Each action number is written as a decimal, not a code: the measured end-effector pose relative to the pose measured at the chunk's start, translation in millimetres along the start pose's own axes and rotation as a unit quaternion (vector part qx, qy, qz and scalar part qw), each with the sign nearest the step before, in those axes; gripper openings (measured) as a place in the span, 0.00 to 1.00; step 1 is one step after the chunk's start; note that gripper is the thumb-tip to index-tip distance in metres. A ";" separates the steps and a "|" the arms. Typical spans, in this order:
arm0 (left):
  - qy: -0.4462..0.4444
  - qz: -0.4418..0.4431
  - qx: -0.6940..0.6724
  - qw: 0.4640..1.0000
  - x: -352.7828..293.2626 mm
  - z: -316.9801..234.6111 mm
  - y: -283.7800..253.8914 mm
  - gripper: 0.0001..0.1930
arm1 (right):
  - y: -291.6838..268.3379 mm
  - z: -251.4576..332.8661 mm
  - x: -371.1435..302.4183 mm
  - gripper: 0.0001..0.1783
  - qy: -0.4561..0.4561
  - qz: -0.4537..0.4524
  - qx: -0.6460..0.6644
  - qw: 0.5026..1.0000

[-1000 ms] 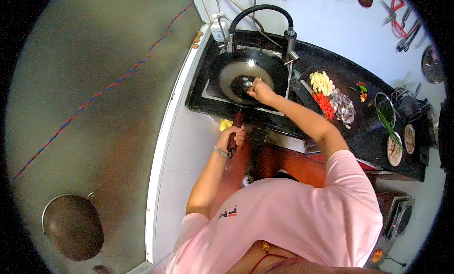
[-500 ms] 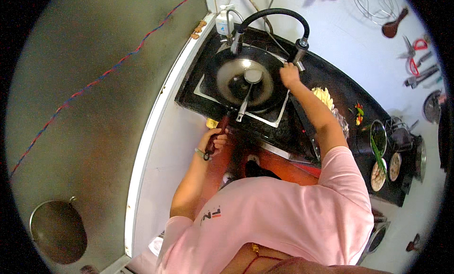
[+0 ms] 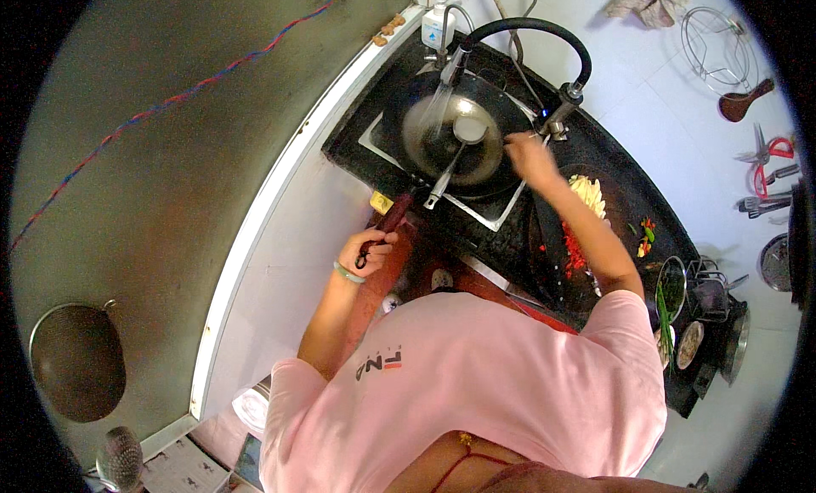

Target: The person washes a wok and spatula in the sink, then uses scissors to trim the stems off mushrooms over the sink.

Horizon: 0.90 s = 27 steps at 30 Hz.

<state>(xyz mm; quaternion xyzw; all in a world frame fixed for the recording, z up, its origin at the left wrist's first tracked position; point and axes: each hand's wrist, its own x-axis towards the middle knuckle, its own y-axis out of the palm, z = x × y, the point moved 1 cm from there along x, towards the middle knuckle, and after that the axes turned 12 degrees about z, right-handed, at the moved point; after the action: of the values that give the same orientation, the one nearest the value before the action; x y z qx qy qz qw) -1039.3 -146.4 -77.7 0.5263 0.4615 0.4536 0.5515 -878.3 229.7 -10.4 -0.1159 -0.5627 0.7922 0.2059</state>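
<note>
A black wok [image 3: 416, 144] sits on the stove, its inside shiny. My left hand [image 3: 367, 251] is closed around its dark red-brown handle [image 3: 393, 217]. Inside the wok rests a metal ladle [image 3: 470, 129], its handle leaning over the near rim. From the black-hosed tap [image 3: 544, 32] a spray of water [image 3: 439, 106] falls into the far left part of the wok. My right hand [image 3: 530, 161] is over the wok's right edge, near the tap's base, and motion blurs its fingers.
Right of the wok lie pale yellow cut pieces [image 3: 588, 194] and chopped red bits [image 3: 575, 246]. Farther right are small peppers [image 3: 647, 236], a round container [image 3: 671, 280] and green stalks [image 3: 665, 331]. A pump bottle [image 3: 438, 27] stands behind. Utensils such as red-handled scissors [image 3: 769, 157] hang on the wall.
Water now runs from the tap into the wok. My right hand has come away from the tap's base toward me. My left hand stays on the wok handle. The whole view has shifted.
</note>
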 end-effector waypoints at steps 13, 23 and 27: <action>0.009 -0.122 0.138 0.983 17.7 28.7 26.2 0.08 | 34.6 62.7 2.8 0.28 0.280 0.313 0.327 0.846; -0.012 -0.186 0.265 0.946 14.5 8.9 69.8 0.06 | -63.2 28.3 -34.5 0.28 0.248 0.447 0.270 0.816; -0.008 -0.194 0.221 0.956 9.6 7.8 59.8 0.08 | -6.3 -4.6 1.4 0.22 0.143 0.293 0.089 0.941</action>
<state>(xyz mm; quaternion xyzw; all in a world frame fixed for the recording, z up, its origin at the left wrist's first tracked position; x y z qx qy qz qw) -1031.0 -136.1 -18.1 0.5387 0.6391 0.2205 0.5028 -876.3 236.0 -6.0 -0.3685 -0.3957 0.8396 0.0522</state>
